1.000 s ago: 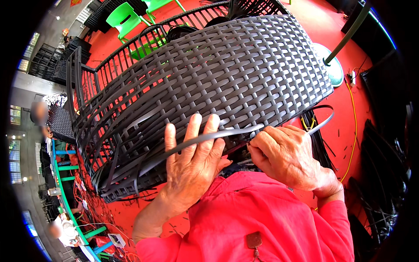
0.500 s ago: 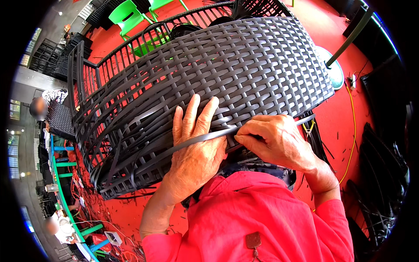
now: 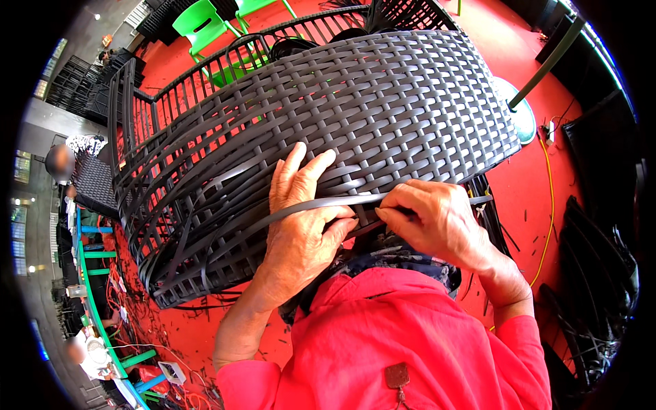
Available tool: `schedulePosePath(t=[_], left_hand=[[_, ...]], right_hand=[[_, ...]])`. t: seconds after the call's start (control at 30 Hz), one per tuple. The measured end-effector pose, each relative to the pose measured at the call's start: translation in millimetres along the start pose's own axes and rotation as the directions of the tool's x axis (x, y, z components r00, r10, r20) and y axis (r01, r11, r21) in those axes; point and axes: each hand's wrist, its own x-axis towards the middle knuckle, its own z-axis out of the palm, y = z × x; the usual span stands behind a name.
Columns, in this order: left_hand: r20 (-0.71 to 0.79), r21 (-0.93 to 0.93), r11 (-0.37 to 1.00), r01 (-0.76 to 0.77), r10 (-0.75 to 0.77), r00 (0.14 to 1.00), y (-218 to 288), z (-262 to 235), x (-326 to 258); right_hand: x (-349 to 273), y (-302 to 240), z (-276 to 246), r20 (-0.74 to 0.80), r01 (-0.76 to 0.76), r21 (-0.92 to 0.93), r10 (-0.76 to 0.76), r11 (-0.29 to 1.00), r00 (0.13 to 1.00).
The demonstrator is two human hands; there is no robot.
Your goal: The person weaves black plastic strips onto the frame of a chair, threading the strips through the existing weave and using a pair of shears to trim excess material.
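Observation:
A dark grey woven rattan panel (image 3: 383, 130) stretches in front of me, its weave tight at the right and loose at the left. My left hand (image 3: 298, 225) rests on its near edge with two fingers stretched over the weave. The thumb points right, close to the near edge. Across the back of that hand runs a long grey plastic rattan strip (image 3: 318, 203). My right hand (image 3: 441, 222) pinches this strip between thumb and fingers, to the right of my left hand. The strip's end sticks out beyond the right hand. Loose strands (image 3: 191, 198) curve along the panel's left side.
Green chairs (image 3: 201, 26) stand behind the panel. At the right are a pole (image 3: 547, 65) on a round base, a yellow cable (image 3: 551, 205) and dark bundles (image 3: 594, 294). Two people sit at the far left near a green-edged frame (image 3: 96, 301). Scraps litter the red floor.
My right hand has shifted slightly right along with the strip. My left thumb has moved out from beneath the strip's line, and the strip lies a little higher and flatter.

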Motion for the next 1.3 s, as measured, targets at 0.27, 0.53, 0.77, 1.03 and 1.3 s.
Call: schedulePosePath(t=[0.27,0.53,0.77,1.03,1.3], left_hand=[[0.010,-0.207,0.977,0.056,-0.055,0.998,-4,-39,-16],[0.044,-0.366,0.929,0.048,-0.034,0.998,1,-42,-16],[0.058,-0.410,0.911,-0.041,0.072,0.996,3,-35,-8],[0.033,-0.367,0.918,-0.148,0.171,0.985,14,-28,-4],[0.175,-0.065,0.983,-0.173,0.182,0.968,-2,-28,10]], right_hand=[[-25,-33,-5,-0.080,0.375,-0.338,-0.423,0.863,0.902],[-18,-36,12,-0.105,0.290,0.019,-0.287,0.957,0.952],[-6,-10,13,0.021,0.287,-0.087,-0.286,0.954,0.958],[-3,-17,21,0.008,0.252,-0.105,-0.253,0.962,0.968],[-21,21,25,-0.158,0.445,-0.025,-0.443,0.895,0.883]])
